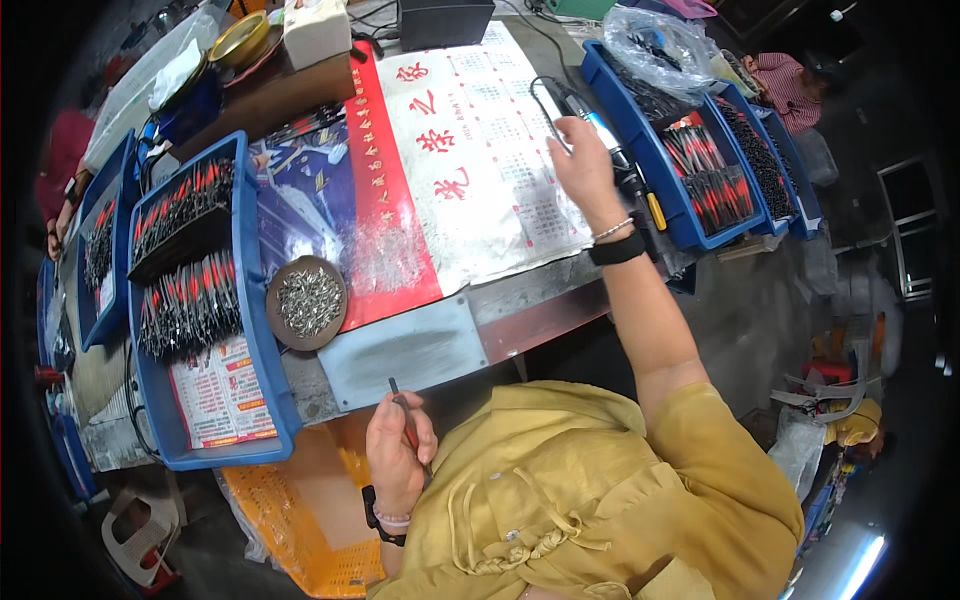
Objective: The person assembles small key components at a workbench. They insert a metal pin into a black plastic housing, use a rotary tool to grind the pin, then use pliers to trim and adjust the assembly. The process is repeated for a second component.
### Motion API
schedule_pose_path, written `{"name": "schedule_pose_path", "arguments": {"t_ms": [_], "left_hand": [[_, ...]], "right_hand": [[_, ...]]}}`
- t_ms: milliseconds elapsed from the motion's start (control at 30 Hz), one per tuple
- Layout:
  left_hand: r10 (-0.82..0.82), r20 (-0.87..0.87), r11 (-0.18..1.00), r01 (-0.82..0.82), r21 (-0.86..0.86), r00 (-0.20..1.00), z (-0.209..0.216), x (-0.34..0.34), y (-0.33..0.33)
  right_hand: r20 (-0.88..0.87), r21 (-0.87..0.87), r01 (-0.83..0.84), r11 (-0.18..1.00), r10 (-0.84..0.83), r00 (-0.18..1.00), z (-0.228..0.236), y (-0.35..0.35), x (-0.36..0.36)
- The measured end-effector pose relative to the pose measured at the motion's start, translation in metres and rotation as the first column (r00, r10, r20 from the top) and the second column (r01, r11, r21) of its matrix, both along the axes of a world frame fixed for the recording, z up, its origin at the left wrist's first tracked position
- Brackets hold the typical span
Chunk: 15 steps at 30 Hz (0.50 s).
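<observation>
Close to my body, my left hand (396, 446) is closed around a slim black-and-red tool (410, 430), its dark tip pointing up past the fingers. It resembles the black-and-red pieces in the trays, but its exact kind is not clear. My right arm stretches over the table. My right hand (588, 172) is over the edge of a white calendar sheet, thumb and fingers apart, with nothing visible in them. Just right of it lies a long dark corded tool (622, 165), partly behind the hand. A round brown dish (273, 292) of small metal parts sits left of centre.
Blue trays (285, 430) of black-and-red pieces stand at left; another blue tray (705, 240) stands at right with a clear plastic bag (655, 45). A grey plate (345, 385) lies at the front edge. An orange basket (290, 540) is below. Other people are at both sides.
</observation>
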<state>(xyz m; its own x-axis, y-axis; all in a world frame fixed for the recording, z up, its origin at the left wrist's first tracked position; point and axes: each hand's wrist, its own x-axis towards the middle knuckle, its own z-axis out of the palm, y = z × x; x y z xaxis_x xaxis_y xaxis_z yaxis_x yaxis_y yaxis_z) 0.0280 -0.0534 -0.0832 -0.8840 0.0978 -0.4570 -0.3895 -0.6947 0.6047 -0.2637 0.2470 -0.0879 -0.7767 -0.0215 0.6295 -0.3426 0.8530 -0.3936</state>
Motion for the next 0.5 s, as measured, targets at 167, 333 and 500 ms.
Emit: {"name": "schedule_pose_path", "arguments": {"t_ms": [167, 333, 500], "left_hand": [[-0.058, -0.008, 0.998, 0.058, 0.033, 0.998, 0.001, -0.006, 0.020], [-0.052, 0.013, 0.998, 0.052, -0.024, 0.999, 0.006, -0.012, 0.040], [-0.053, -0.005, 0.998, 0.052, -0.031, 0.999, 0.011, -0.017, 0.056]], "right_hand": [[0.367, 0.126, -0.031, 0.992, -0.017, 0.930, -0.021, 0.069, 0.001], [0.237, 0.368, -0.006, 0.930, -0.087, 0.968, -0.042, 0.074, 0.025], [-0.001, 0.393, 0.093, 0.915, -0.101, 0.995, -0.038, 0.075, 0.028]]}}
